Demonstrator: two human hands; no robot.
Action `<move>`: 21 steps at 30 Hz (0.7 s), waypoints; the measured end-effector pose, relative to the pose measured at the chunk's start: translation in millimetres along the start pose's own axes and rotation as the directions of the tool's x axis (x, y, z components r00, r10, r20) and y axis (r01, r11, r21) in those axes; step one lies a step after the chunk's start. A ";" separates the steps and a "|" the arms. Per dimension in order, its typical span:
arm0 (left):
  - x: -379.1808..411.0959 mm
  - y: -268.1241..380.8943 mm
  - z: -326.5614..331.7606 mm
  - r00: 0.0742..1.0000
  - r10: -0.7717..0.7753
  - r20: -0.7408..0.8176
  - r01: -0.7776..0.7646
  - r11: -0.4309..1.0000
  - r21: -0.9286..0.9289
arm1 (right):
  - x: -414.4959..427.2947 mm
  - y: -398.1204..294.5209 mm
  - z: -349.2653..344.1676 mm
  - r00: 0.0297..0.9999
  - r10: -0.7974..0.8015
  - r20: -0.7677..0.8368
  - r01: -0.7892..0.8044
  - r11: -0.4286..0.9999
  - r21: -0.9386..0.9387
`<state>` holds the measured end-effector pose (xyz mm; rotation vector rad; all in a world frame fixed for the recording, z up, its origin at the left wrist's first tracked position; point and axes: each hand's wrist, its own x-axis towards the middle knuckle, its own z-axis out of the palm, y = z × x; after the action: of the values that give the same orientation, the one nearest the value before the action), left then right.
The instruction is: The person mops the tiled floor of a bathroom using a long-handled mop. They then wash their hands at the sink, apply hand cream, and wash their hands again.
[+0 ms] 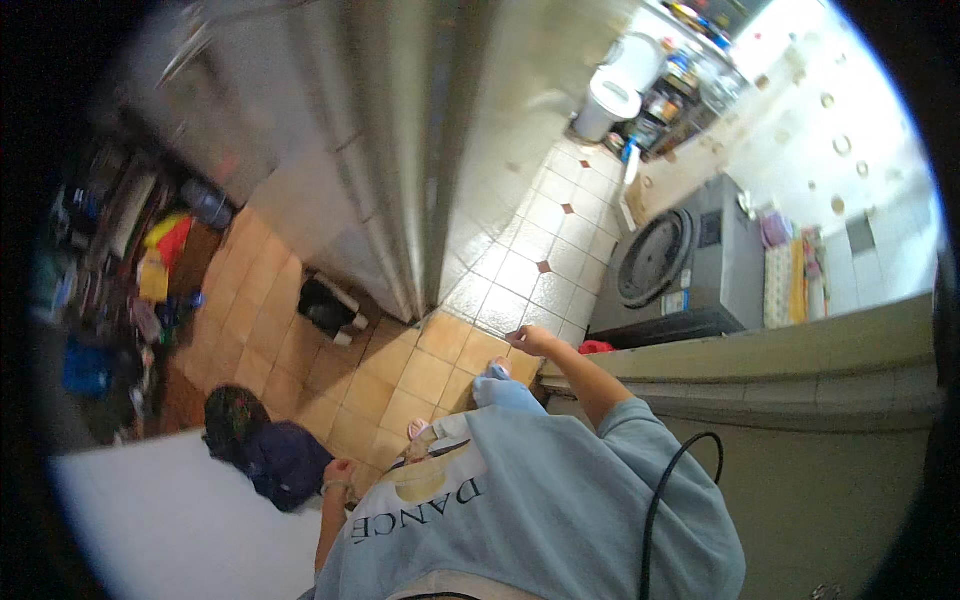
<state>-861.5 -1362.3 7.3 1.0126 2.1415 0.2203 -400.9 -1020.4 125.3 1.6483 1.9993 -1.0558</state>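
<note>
My right hand [534,340] is held out above the doorway floor, with its fingers curled and nothing visible in them. Below it, orange floor tiles [441,334] meet white tiles [501,306]. Low on the left, my left hand [339,472] hangs with bent fingers and a band around the wrist. It is close beside a dark blue cloth bundle [286,463], and I cannot tell whether it touches the cloth. My feet are in pink sandals [418,428] on the orange tiles.
A grey front-loading washing machine [667,259] stands right of the white-tiled floor, beyond a ledge [720,349]. A white toilet [615,94] is at the far end. A door edge [431,187] rises ahead. Leftward are a small black stool [328,306] and cluttered shelves [124,247].
</note>
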 end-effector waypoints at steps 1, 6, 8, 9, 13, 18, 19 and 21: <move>17.1 32.6 1.0 0.992 0.095 0.079 -0.093 0.995 -0.036 | -5.4 23.1 -4.4 0.999 0.043 -0.025 -0.042 0.997 0.064; 83.4 233.8 45.1 0.854 0.430 0.294 -0.365 0.897 -0.249 | -17.4 130.7 -34.9 0.975 0.180 -0.128 -0.137 0.949 0.285; 92.8 334.4 61.2 0.800 0.470 0.372 -0.466 0.878 -0.107 | -17.8 169.1 -49.5 0.929 0.368 -0.041 -0.261 0.730 0.632; 85.6 389.6 64.1 0.743 0.518 0.424 -0.517 0.847 -0.128 | -19.5 187.1 -57.0 0.896 0.444 0.035 -0.310 0.566 0.764; 112.3 541.3 89.5 0.567 0.613 0.550 -0.673 0.730 -0.120 | 5.3 219.4 -109.7 0.858 0.508 -0.076 -0.238 0.525 0.817; 116.6 702.1 91.7 0.407 0.643 0.649 -0.794 0.600 -0.096 | 36.9 230.5 -162.8 0.870 0.465 -0.163 -0.044 0.403 0.914; 131.5 722.3 96.3 0.353 0.651 0.672 -0.829 0.551 -0.099 | 41.4 233.5 -174.3 0.880 0.444 -0.169 0.002 0.352 0.936; 161.1 761.1 106.9 0.308 0.623 0.719 -0.867 0.494 -0.057 | 42.9 240.3 -187.6 0.899 0.401 -0.178 0.086 0.236 0.968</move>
<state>-400.1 -749.5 175.5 1.9559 0.8729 -0.0994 -149.6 -843.4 143.1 2.7882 1.1384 -2.3264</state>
